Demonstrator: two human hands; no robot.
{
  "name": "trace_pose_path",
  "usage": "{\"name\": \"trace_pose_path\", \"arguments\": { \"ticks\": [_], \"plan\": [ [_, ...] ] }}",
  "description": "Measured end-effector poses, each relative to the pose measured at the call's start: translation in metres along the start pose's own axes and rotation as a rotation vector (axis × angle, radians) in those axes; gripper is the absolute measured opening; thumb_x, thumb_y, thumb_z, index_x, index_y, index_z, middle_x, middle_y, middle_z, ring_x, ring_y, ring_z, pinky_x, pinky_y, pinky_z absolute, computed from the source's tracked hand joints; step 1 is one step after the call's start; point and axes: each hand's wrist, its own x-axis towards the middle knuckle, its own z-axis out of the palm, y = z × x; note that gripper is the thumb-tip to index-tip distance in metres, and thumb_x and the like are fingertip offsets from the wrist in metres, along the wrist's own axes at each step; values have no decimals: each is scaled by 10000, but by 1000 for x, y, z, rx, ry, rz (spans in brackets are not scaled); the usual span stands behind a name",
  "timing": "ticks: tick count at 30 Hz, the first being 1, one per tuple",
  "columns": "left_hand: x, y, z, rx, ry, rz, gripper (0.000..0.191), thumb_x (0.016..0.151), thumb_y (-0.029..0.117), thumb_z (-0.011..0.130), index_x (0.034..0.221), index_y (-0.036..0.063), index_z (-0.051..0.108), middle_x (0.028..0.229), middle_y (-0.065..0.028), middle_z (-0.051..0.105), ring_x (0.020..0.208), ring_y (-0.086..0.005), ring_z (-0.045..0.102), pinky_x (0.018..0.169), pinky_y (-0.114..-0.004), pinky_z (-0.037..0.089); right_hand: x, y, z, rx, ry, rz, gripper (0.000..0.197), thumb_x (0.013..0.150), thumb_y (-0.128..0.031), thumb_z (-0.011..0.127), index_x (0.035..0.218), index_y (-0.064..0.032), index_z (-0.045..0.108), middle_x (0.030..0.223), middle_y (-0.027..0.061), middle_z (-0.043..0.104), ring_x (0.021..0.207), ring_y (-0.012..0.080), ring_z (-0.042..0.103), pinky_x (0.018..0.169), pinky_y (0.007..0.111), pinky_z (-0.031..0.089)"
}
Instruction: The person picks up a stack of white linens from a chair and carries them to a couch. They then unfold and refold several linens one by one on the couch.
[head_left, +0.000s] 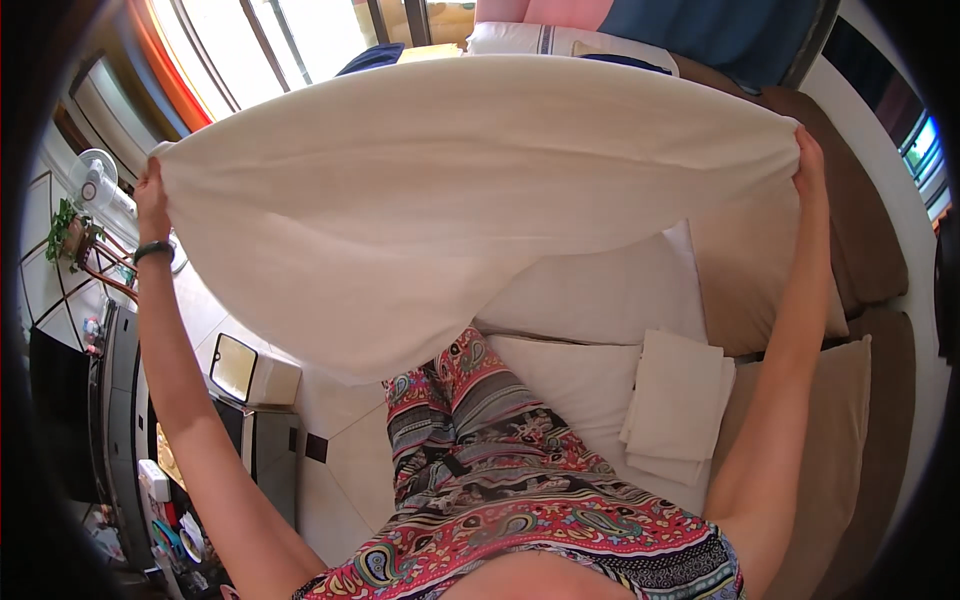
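A large cream cloth (450, 180) is stretched wide in front of me between my raised arms. My left hand (153, 199), with a dark bangle at the wrist, grips its left corner. At the other end my right hand (808, 161) pinches the right corner. The lower edge of the cloth sags over my knees and part of the sofa seat. Beside my right arm, a small stack of folded cream cloths (675, 405) lies on the pale seat cushion (570, 375).
Brown cushions (802, 442) line the sofa's right side. On the left stand a small bin (255, 371), a cabinet holding several small items, a potted plant (67, 232) and a white fan (97, 187). Striped curtains hang behind.
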Motion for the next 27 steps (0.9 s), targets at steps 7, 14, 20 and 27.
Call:
{"name": "trace_pose_path", "arguments": {
  "ticks": [7,14,20,27],
  "plan": [
    [44,-83,97,144,-126,-219,301,932,245,539,985,-35,636,870,-65,628,756,-138,593,651,-274,498,97,47,33,51,63,134,233,863,-112,580,1068,-2,567,992,128,610,930,251,588,794,395,504],
    [59,-37,153,-69,-236,-17,571,945,197,509,1411,21,231,1353,-177,408,1268,-287,391,1066,-449,320,68,38,187,138,-81,-284,435,906,-71,543,1300,14,380,1317,140,453,1199,248,455,1021,358,353],
    [-52,-183,197,61,-209,-389,610,883,254,600,1365,5,321,1172,-115,541,1052,-235,545,869,-358,456,15,182,85,-573,-301,-257,426,878,-166,602,1271,-37,498,1189,68,567,1033,137,551,858,282,452],
    [-277,-359,77,-112,-43,-959,60,901,87,510,941,44,503,780,-68,581,659,-196,589,551,-322,496,-219,348,143,-6,-255,848,138,890,-148,570,932,-19,593,857,112,644,736,217,658,613,295,553]
  ]
}}
